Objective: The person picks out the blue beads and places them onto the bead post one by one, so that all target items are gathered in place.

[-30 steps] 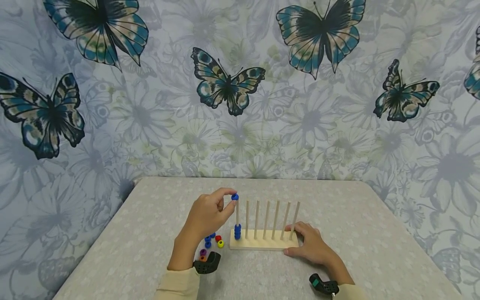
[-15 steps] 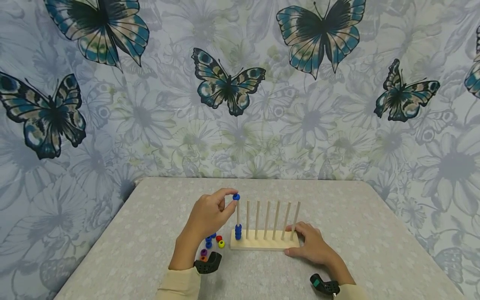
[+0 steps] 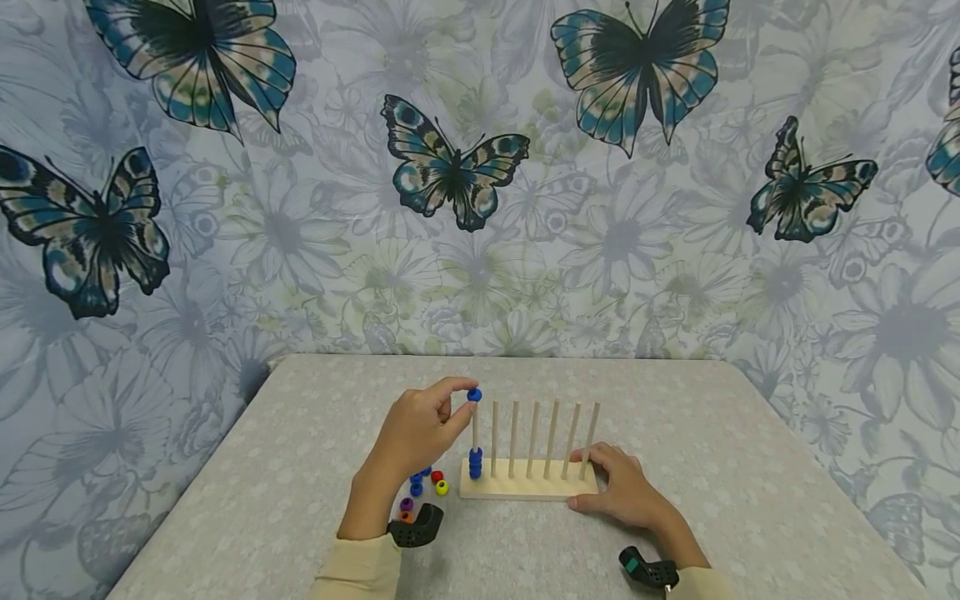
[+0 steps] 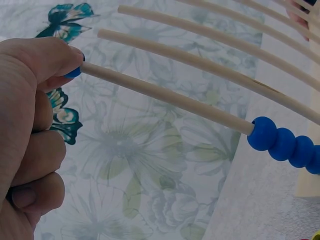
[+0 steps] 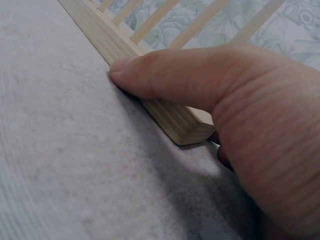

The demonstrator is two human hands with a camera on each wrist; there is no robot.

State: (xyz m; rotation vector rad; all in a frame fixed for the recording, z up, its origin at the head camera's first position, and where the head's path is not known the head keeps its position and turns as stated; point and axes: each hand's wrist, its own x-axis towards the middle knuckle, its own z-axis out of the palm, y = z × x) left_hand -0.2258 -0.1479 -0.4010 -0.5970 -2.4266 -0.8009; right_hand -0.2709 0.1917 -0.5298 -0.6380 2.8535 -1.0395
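Observation:
Between thumb and forefinger, my left hand (image 3: 415, 429) pinches a blue bead (image 3: 474, 395) at the top of the leftmost peg (image 3: 475, 427). In the left wrist view that bead (image 4: 74, 72) is mostly covered by the fingers, right at the peg's tip. Lower on the same peg, several blue beads (image 4: 282, 144) are stacked against the base. The wooden peg stand (image 3: 517, 486) has a row of upright pegs, and the others are bare. My right hand (image 3: 626, 492) grips the right end of its base, thumb along the front edge (image 5: 170, 120).
Loose beads lie on the table left of the stand: blue (image 3: 416, 489), red (image 3: 437, 477), yellow (image 3: 442, 488), purple (image 3: 407, 504) and orange (image 3: 406, 517). The left forearm passes close beside them. A butterfly-patterned wall (image 3: 480, 275) rises behind the cloth-covered table (image 3: 337, 375).
The left hand and its blue bead have shifted very slightly right, onto the line of the leftmost peg's tip. The right hand keeps its grip on the base.

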